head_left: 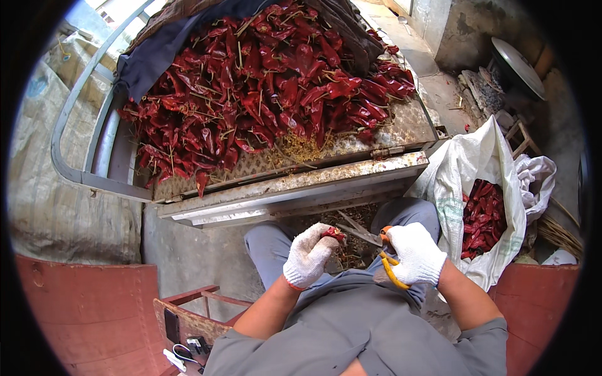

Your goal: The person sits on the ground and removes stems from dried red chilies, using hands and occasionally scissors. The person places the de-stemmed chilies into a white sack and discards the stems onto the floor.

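Note:
In front of my lap, my left hand wears a white knit glove and is closed round a red chili pepper. Part of the pepper shows past the fingertips; the rest is hidden by the glove. My right hand, also gloved in white, grips a pair of scissors with orange and yellow handles. The scissor blades are spread apart and point left toward the pepper, without plainly touching it. Beyond both hands lies a large heap of dried red chili peppers, many with stems.
The heap rests on a worn metal cart bed with a tubular rail at left. To my right, an open white woven sack holds red chili peppers. Behind my left arm stands a wooden chair bearing a phone and a white cable.

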A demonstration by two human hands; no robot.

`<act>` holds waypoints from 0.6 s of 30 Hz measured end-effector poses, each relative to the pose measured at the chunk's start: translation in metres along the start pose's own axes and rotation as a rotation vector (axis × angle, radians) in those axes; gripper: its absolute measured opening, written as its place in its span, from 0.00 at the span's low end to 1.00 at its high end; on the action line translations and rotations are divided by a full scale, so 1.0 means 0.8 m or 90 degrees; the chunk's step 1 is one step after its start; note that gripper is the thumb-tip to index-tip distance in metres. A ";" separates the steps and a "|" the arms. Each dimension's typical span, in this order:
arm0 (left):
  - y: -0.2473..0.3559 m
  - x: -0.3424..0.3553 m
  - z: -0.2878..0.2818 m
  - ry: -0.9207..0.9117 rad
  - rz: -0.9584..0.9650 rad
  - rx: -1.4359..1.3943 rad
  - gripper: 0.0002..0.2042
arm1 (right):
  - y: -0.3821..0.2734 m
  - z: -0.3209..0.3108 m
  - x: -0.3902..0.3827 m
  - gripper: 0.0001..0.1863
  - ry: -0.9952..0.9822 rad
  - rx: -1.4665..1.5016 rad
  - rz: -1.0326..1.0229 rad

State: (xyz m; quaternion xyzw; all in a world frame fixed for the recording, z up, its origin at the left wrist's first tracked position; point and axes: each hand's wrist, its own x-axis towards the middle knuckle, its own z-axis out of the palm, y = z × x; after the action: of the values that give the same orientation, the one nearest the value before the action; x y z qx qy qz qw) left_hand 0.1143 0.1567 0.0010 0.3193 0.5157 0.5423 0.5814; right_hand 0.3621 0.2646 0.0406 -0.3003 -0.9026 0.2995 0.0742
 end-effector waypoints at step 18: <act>-0.001 -0.003 -0.010 -0.152 -0.089 -0.351 0.12 | -0.019 -0.012 0.016 0.23 -0.032 -0.108 -0.095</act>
State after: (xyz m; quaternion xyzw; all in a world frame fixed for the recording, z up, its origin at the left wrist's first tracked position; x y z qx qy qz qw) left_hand 0.1072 0.1525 -0.0013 0.1751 0.2976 0.5792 0.7385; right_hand 0.3469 0.2673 0.0567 -0.2301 -0.9460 0.2234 0.0479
